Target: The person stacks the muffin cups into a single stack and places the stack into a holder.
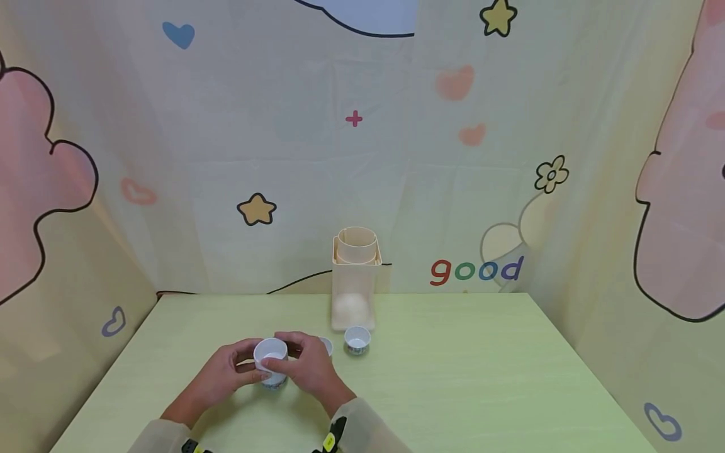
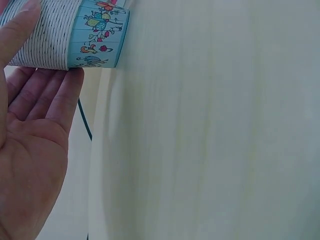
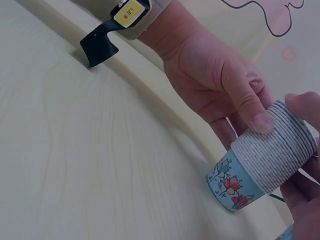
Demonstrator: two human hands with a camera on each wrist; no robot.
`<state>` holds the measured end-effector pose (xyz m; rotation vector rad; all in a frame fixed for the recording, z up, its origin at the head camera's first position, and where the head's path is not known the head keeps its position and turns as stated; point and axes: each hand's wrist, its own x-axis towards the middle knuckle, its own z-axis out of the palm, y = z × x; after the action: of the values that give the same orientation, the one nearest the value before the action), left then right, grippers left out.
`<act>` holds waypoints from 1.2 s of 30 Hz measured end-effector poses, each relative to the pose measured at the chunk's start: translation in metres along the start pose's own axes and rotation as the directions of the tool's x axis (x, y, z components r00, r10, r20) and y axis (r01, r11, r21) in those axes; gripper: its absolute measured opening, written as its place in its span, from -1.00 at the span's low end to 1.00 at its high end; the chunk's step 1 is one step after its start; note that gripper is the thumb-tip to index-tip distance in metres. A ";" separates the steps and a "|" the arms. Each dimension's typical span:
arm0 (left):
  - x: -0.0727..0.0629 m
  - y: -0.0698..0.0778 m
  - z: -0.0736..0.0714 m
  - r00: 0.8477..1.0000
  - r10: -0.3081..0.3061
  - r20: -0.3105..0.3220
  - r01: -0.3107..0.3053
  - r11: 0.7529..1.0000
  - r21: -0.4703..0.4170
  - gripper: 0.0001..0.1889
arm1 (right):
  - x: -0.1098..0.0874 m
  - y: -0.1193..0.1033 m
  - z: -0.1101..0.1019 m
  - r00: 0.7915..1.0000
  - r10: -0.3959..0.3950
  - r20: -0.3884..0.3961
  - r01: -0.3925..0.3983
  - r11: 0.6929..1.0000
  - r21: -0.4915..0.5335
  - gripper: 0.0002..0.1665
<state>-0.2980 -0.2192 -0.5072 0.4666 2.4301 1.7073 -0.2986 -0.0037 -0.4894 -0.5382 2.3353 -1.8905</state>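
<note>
A nested stack of paper cups point(image 1: 274, 380) is held just above the table, its open end facing up. Many white rims show on it, with a light blue printed band at the base. My left hand point(image 1: 223, 374) grips one side, its thumb point(image 3: 262, 121) lying across the rims and its fingers behind. From the other side my right hand point(image 1: 311, 365) holds the same stack, thumb over the front near the top; only part of this hand point(image 3: 306, 205) shows in the right wrist view. Another paper cup point(image 1: 326, 345) is partly hidden behind my right hand.
A cream cup dispenser point(image 1: 352, 289) with a round tube on top stands at the table's back edge. One more paper cup point(image 1: 357, 340) sits upright in front of its base. The pale wood-grain table point(image 1: 464, 365) meets a printed curtain point(image 1: 294, 113) behind.
</note>
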 end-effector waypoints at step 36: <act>-0.001 -0.002 0.004 1.000 0.022 -0.019 -0.022 1.000 0.010 -0.24 | -0.016 0.012 -0.017 0.988 -0.117 -0.100 0.112 0.992 -0.052 -0.41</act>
<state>-0.2960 -0.2171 -0.5106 0.4825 2.4570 1.7167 -0.2916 0.0195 -0.4993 -0.6061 2.4679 -1.9618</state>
